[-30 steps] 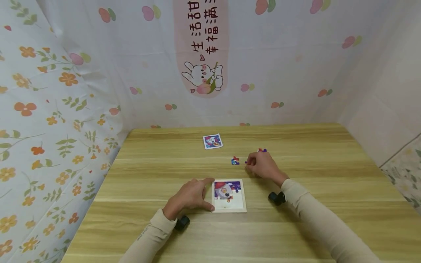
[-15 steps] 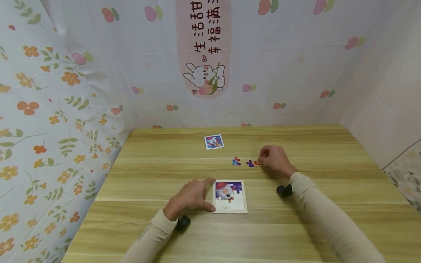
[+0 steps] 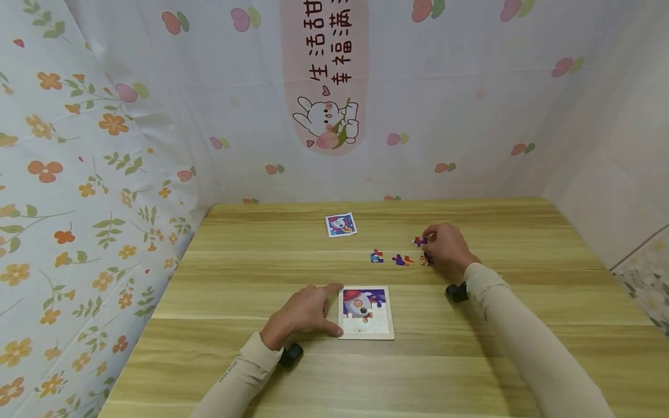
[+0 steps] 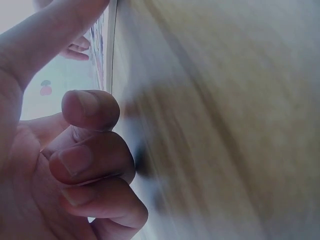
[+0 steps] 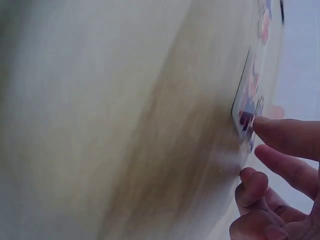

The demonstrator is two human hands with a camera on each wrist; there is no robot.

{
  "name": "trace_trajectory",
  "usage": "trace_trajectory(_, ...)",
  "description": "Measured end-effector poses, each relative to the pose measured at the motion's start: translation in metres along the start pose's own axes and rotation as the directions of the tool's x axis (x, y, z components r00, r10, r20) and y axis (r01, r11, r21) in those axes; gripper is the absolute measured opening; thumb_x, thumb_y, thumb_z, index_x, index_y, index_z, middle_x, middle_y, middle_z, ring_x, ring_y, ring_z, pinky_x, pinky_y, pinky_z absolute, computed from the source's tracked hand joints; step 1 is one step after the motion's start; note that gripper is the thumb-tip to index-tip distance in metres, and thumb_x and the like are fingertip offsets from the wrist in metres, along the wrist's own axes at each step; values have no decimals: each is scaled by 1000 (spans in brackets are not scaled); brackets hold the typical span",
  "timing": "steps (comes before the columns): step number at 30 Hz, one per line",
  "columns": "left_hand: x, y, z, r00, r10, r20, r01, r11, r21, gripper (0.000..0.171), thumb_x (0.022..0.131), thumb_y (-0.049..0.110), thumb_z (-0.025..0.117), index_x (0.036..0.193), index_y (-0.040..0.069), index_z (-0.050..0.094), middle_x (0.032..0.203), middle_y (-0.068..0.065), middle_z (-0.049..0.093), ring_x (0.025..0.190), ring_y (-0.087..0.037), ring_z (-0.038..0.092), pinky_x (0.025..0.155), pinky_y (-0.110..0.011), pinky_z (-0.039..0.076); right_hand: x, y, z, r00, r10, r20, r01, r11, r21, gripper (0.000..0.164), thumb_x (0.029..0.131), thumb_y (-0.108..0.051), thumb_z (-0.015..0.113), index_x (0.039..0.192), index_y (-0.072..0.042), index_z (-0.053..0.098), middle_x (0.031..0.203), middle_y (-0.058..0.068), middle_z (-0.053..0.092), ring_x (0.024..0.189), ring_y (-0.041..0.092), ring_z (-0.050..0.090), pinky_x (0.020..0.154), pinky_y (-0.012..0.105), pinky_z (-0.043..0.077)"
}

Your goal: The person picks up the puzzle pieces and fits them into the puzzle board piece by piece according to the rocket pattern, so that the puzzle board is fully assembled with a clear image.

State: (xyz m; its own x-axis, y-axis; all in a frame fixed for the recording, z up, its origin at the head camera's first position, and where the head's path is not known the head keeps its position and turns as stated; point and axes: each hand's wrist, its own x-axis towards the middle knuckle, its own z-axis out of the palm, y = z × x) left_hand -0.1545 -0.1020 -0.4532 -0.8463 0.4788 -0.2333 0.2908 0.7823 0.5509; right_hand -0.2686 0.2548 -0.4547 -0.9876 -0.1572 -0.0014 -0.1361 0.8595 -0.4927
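Observation:
Pinned down near its left corners by my left hand (image 3: 305,310) is a square puzzle board (image 3: 389,325). The thumb and index finger touch the corners; in the left wrist view the other fingers (image 4: 92,157) curl loosely beside the board's edge. The board's upper left shows fitted pieces picturing a white-faced character, and its lower right is bare. At the right, my right hand (image 3: 448,248) is over loose pieces, its fingertips at a purple and red puzzle piece (image 3: 420,241). In the right wrist view the thumb (image 5: 280,135) touches a piece, with the fingers apart from it.
Left of the right hand lie a blue and red piece (image 3: 376,256) and a purple and orange piece (image 3: 401,260). Another dark piece (image 3: 425,260) is partly under the hand. A picture card (image 3: 341,225) lies farther back on the wooden table (image 3: 261,244).
My right hand has moved rightward and slightly back, uncovering the purple and orange piece and other pieces beside it. The left hand has stayed at the puzzle board.

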Motion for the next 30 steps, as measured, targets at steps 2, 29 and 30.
trace_trajectory(2, 0, 0, 0, 1000, -2, 2, 2, 1000, 3, 92, 67, 38, 93, 145, 14, 52, 60, 6, 49, 53, -10, 44, 49, -25, 29, 2, 1, -1, 1000, 5, 15, -4, 1000, -23, 34, 87, -12, 71, 117, 4, 70, 103, 23, 71, 93, 34, 65, 85, 52, 53)
trace_trajectory(29, 0, 3, -2, 1000, -14, 8, 14, 1000, -5, 93, 67, 36, 94, 146, 15, 51, 60, 6, 50, 53, -10, 45, 49, -25, 30, -3, -4, -14, 999, -29, 37, 21, 979, 203, 6, 90, -3, 66, 94, 0, 69, 89, 17, 71, 76, 22, 62, 61, 29, 47)
trace_trajectory(30, -1, 3, -2, 1000, -13, 8, 14, 1000, -8, 93, 67, 36, 94, 146, 15, 51, 60, 6, 50, 53, -10, 45, 49, -25, 30, -5, -6, -13, 999, -32, 44, 22, 975, 219, 6, 90, -3, 66, 94, 0, 69, 88, 16, 70, 75, 20, 60, 60, 28, 46)
